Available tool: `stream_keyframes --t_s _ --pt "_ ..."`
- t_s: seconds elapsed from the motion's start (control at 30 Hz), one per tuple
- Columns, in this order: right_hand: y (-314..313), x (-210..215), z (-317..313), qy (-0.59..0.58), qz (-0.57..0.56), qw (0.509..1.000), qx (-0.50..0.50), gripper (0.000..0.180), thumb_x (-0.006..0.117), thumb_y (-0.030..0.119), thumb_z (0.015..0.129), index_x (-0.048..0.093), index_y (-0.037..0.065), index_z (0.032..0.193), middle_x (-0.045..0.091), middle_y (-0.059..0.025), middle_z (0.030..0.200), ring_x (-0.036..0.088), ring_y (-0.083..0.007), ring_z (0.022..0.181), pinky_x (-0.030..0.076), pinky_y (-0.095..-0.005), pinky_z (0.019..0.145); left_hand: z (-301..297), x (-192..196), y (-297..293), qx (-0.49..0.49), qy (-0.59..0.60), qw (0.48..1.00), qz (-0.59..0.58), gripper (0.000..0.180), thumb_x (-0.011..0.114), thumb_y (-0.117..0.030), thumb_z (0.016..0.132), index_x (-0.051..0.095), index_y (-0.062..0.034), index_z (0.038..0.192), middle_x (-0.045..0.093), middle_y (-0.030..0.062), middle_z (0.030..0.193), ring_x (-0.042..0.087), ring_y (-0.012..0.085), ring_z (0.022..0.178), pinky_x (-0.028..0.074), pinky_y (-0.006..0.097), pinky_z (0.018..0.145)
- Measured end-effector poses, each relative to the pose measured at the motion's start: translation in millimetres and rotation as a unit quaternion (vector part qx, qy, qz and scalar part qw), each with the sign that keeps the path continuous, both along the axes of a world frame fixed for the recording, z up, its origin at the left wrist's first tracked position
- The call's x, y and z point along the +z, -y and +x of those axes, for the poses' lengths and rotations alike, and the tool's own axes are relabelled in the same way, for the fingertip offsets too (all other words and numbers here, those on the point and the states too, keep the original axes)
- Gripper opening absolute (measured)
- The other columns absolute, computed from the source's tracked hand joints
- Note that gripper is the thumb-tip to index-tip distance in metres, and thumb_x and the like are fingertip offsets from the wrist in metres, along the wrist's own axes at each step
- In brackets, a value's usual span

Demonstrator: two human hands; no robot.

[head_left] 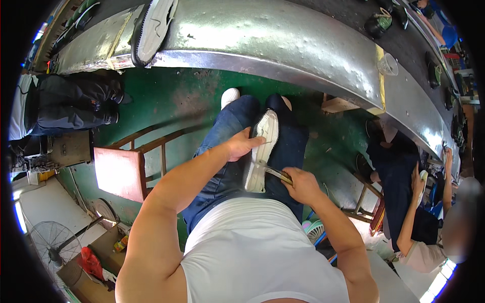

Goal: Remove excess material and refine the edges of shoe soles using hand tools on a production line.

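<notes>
A white shoe sole point(261, 151) is seen lying lengthwise on the lap, across the blue jeans point(227, 146) of the seated person, its toe end pointing away from the body. The left hand point(241, 145) is laid against the left edge of the sole, near its far half; the fingers are extended and loosely together, pressed onto the sole rather than curled around it. The right hand point(302, 185) is closed in a fist around the handle of a narrow metal tool point(277, 174), whose tip is held against the near end of the sole. The exact form of the tool's tip cannot be told, as it is blurred.

Beyond the knees, a long, dented metal surface point(283, 40) is noted, curving across the upper part of the view. A second sole with a dark rim point(154, 28) is resting on it at the upper left, and a clear plastic cup point(388, 64) is standing on it at the right. A wooden stool with a reddish seat point(121, 171) is placed on the green floor point(177, 96) to the person's left. Another person's hand point(418, 184), holding a light-coloured object, is seen at the right edge.
</notes>
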State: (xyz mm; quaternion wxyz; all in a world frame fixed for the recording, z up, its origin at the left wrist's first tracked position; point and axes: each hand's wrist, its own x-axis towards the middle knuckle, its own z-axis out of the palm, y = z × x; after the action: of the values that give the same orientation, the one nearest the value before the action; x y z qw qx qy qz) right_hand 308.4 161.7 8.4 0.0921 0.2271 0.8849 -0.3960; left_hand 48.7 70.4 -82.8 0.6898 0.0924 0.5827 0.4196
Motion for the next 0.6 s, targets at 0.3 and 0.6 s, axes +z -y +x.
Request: stream_keyframes --t_s 0.3,0.6 --pt "25.0 11.3 24.7 0.055 0.098 0.993 0.024 0.03 0.061 0.014 0.085 0.062 0.001 0.112 0.067 -0.0166 0.093 0.068 -0.0318 0.084 0.055 -0.0425 0.073 37.9 28.4 31.3 -0.039 -0.044 0.989 0.134 0.094 0.062 -0.023 0.097 -0.007 -0.0066 0.158 0.038 0.0172 0.152 0.04 0.0239 0.137 0.033 0.035 0.113" --pt "-40.4 -31.6 39.9 0.264 -0.524 0.809 0.039 0.029 0.064 0.021 0.095 0.062 0.001 0.115 0.069 -0.0095 0.096 0.069 -0.0184 0.078 0.054 -0.0309 0.065 68.7 31.3 29.2 -0.06 -0.273 0.954 0.104 0.085 0.059 -0.02 0.096 0.001 -0.0021 0.156 0.031 0.0247 0.152 0.035 0.0305 0.14 0.031 0.036 0.115"
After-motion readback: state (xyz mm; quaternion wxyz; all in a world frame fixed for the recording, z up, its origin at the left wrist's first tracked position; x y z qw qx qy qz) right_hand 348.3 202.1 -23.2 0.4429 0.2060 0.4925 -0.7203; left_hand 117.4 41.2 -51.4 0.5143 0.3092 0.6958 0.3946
